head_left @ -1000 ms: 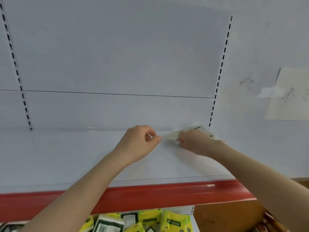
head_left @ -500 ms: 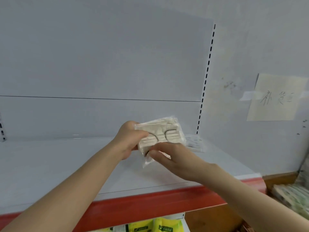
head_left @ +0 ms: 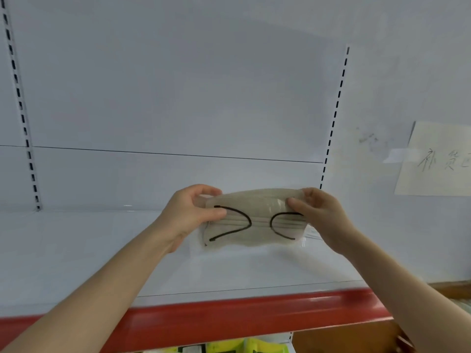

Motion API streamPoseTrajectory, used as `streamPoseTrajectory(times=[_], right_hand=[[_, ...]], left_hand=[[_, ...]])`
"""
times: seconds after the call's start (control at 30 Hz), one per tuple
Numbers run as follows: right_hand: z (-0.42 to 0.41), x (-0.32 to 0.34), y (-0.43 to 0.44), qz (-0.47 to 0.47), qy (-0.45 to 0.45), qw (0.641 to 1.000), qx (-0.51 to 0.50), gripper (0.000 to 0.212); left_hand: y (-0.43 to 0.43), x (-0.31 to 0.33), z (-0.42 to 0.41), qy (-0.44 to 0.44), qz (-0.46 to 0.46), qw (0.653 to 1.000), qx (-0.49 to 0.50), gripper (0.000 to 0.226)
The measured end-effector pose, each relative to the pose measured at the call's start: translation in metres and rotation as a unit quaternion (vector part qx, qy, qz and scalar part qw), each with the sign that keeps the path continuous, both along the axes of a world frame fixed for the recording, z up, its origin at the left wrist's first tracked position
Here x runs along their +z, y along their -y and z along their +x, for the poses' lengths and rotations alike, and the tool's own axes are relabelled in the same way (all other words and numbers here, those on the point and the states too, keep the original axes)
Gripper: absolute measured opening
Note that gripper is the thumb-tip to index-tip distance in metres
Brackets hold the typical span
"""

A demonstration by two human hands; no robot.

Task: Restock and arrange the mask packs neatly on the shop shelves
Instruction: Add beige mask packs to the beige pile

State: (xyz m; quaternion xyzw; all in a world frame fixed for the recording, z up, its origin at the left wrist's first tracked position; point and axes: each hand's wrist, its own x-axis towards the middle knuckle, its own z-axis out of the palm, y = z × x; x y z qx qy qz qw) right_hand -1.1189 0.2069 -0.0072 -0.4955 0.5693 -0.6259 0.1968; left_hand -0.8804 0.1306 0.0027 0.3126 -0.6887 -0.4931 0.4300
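A beige mask pack (head_left: 254,221) is held over the white shelf (head_left: 76,250), near its back right, and is gripped at both ends by the curled fingers of the left hand (head_left: 190,217) and right hand (head_left: 325,215). The shelf is edged in red. A handwritten note (head_left: 438,161) is taped on the wall (head_left: 395,72).

Beige mask pack (head_left: 254,226), black loops; white shelf (head_left: 76,250), red edge.

A cream paper note (head_left: 438,159) with handwritten characters is fixed by a strip of clear tape (head_left: 397,156) to the white wall (head_left: 382,85), near its right edge. Grey scuff marks (head_left: 369,138) smudge the wall just left of the note. Yellow-green packets (head_left: 229,347) show at the bottom, partly cut off.
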Motion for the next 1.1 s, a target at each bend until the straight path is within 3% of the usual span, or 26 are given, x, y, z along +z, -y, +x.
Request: streamPoseTrajectory(times=[0.1,0.2,0.27,0.4,0.63,0.77,0.93,1.03,1.1], right_hand=[[0.000,0.006,-0.003,-0.012,0.023,0.999,0.024,0.007],[-0.001,-0.002,-0.004,0.036,-0.019,0.999,0.027,0.010],[-0.001,-0.008,-0.005,0.066,-0.008,0.997,0.045,0.007],[-0.003,-0.007,-0.005,0.085,-0.008,0.995,0.059,0.010],[0.000,0.002,0.000,0.036,0.013,0.997,0.066,0.012],[0.003,-0.005,0.005,0.063,-0.008,0.995,0.071,0.012],[-0.004,0.005,0.013,0.062,0.051,0.994,0.078,0.019],[-0.024,0.007,0.026,0.088,-0.090,0.991,-0.040,0.015],[-0.041,0.003,0.037,0.161,-0.242,0.952,-0.099,0.021]], left_hand=[[0.000,0.001,0.005,-0.015,-0.030,0.999,0.039,0.038],[-0.003,-0.002,0.008,0.037,-0.071,0.995,0.066,0.044],[-0.005,-0.004,0.008,0.063,-0.084,0.992,0.063,0.036],[-0.004,-0.006,0.008,0.076,-0.085,0.992,0.055,0.021],[-0.002,-0.003,0.013,0.028,-0.039,0.997,0.068,0.021],[0.001,-0.008,0.017,0.077,-0.030,0.995,0.056,0.024],[0.007,-0.005,0.017,0.058,-0.052,0.988,0.135,0.025],[0.009,0.001,0.016,-0.005,-0.033,0.983,0.180,0.026],[0.010,0.003,0.015,-0.034,-0.015,0.981,0.191,0.025]])
